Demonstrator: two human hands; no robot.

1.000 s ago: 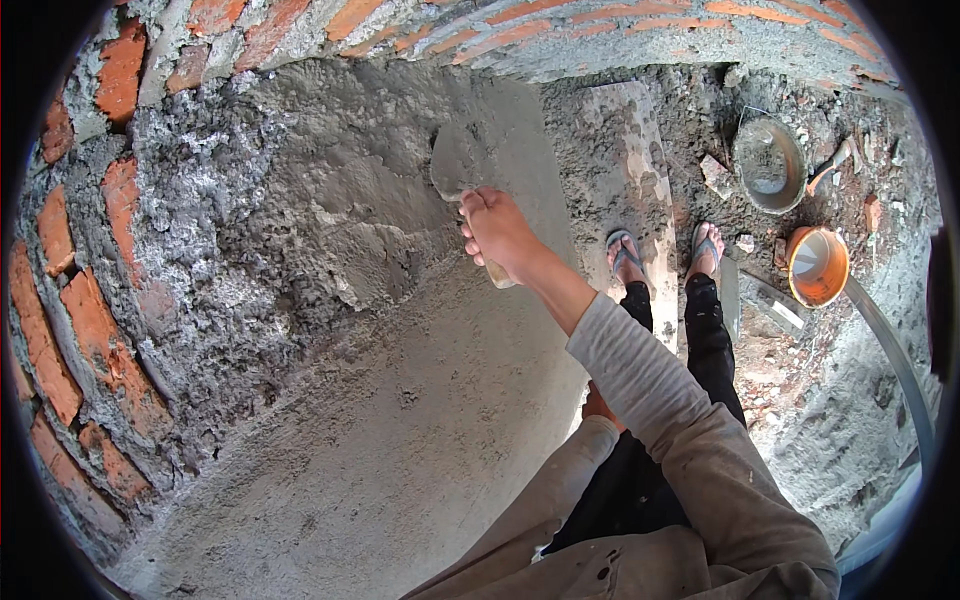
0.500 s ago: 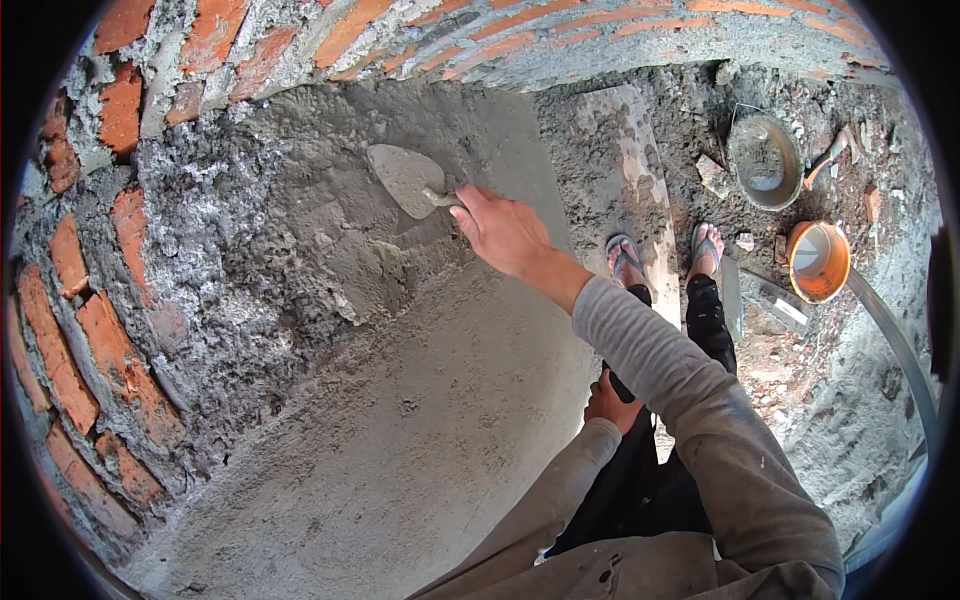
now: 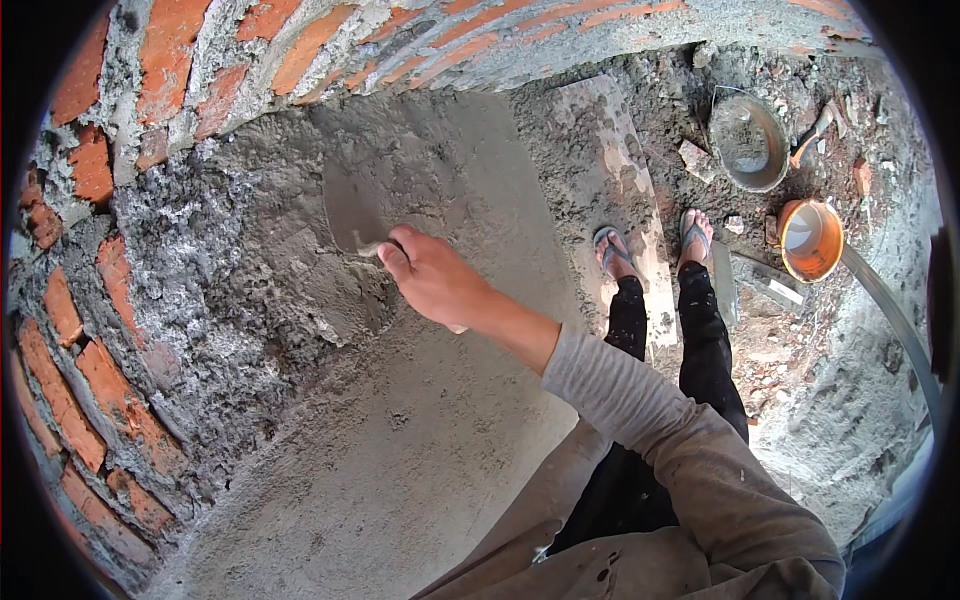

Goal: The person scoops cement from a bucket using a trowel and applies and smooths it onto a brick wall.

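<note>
My right hand is closed around the handle of a pointed trowel. The mortar-coated blade lies against rough wet mortar, its colour nearly blending in. A pale end of the handle shows below my fist. Smoother grey plaster spreads below and to the right of the rough patch. My left sleeve runs up behind my right forearm, and the left hand itself is hidden there.
Bare brickwork borders the plaster on the left and top. At right stand a mortar-stained bucket and an orange bucket near a grey hose. My sandalled feet are by a mortar-spattered board amid rubble.
My right hand has brought the trowel left and down across the mortar, and its blade has turned more upright. My left hand has gone out of sight behind the right arm. The view has shifted slightly.
</note>
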